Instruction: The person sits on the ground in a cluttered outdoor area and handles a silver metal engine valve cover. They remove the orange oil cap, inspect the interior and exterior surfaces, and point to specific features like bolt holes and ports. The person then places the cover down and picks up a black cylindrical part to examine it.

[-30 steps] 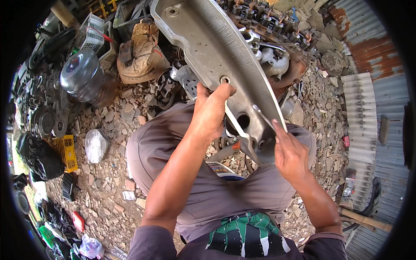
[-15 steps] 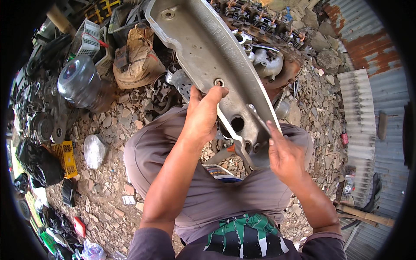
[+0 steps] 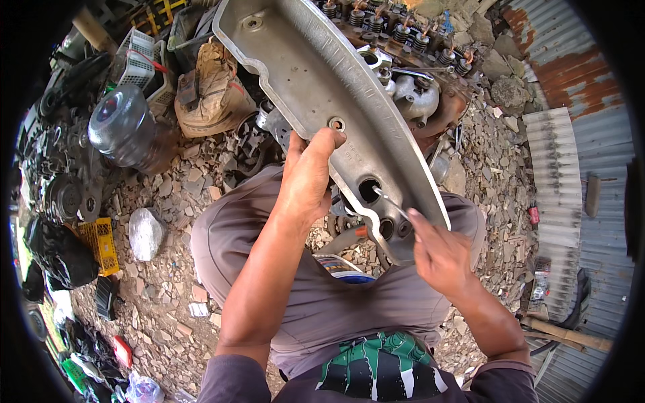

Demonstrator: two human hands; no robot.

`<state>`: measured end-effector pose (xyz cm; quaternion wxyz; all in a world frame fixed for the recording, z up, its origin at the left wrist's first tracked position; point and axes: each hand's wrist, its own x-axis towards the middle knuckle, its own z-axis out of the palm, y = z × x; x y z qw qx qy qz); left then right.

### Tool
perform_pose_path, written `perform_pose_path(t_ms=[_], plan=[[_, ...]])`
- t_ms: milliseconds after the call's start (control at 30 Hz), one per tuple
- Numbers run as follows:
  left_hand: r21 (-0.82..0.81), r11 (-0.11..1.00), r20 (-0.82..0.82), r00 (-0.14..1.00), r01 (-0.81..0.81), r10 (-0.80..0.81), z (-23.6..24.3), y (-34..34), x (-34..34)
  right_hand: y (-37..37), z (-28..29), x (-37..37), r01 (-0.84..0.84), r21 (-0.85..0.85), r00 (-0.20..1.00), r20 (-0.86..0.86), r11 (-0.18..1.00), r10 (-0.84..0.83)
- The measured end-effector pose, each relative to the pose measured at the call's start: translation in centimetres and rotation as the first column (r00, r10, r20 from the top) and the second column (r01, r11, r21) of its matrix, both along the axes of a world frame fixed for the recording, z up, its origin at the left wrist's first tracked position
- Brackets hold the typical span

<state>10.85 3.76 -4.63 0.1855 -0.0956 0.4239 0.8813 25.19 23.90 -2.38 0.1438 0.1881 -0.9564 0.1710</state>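
A long grey metal valve cover [image 3: 302, 80], hollow side up, lies slanted across my knees with its far end away to the left. My left hand [image 3: 306, 178] grips its left edge, thumb pressed inside beside a small bolt hole. My right hand [image 3: 440, 258] is closed around a slim metal tool [image 3: 392, 203] with a slightly wider tip. That tip is at the rim of the large round hole near the cover's close end; whether it touches is hard to tell. Part of the tool is hidden in my fingers.
Ahead sits a cylinder head [image 3: 410, 37] with several valve springs, and a wrench [image 3: 416, 72] lies near it. To the left are a brown sack [image 3: 211, 101], a clear water jug [image 3: 121, 124] and a yellow crate [image 3: 101, 245]. Corrugated sheeting [image 3: 598, 201] stands right of the rubble ground.
The tool's tip has moved left and nearer, from the cover's inner floor to the large hole. The valve cover has shifted slightly, its far end leftward and its close end rightward and nearer.
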Motion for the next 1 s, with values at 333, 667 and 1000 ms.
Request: perform_pose_path(t_ms=[333,667,1000], plan=[[0.079,0.996,-0.034,0.999,0.043,-0.041,0.8,-0.1,0.3,-0.6,-0.5,-0.2,0.008,-0.063,0.999,-0.044,0.998,-0.011],[0.046,0.999,-0.036,0.999,0.011,-0.009,0.2,0.4,0.4,-1.2,-2.1,0.1,0.075,-0.009,0.997,0.029,0.997,-0.075],[0.06,0.998,-0.021,0.999,0.034,-0.033,0.4,0.5,0.6,-1.2,-1.9,0.9,0.135,0.025,0.984,0.114,0.991,-0.137]])
